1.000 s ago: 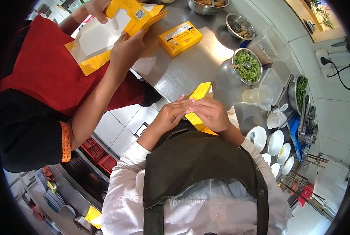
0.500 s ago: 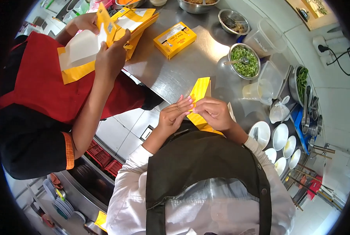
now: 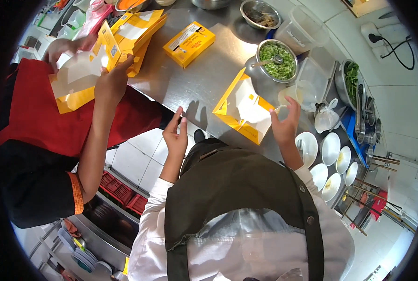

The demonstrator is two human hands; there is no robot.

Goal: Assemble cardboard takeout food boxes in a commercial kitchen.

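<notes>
A yellow carton (image 3: pixel 247 133) with a white inside stands on the steel table in front of me, its top open and flaps spread. My right hand (image 3: pixel 287 122) is at its right corner, thumb and fingers apart; whether the thumb touches the card I cannot tell. Well to the left of the carton, over the table's near edge, my left hand (image 3: pixel 175 139) is raised with its fingers spread and holds nothing. Farther back lies a closed yellow box (image 3: pixel 189 44). A person at the left holds a partly unfolded yellow carton (image 3: pixel 75 99) in both hands.
More yellow cartons (image 3: pixel 136 30) lie beside that person. A bowl of chopped greens (image 3: pixel 278 61) with a spoon, clear plastic tubs (image 3: pixel 301 30) and a tied white bag (image 3: pixel 327 117) line the right side. Several white bowls (image 3: pixel 307 147) stand near my right forearm.
The carton was folded between my two hands; now it stands opened on the table. Both hands have let go and moved apart, left hand leftward, right hand rightward.
</notes>
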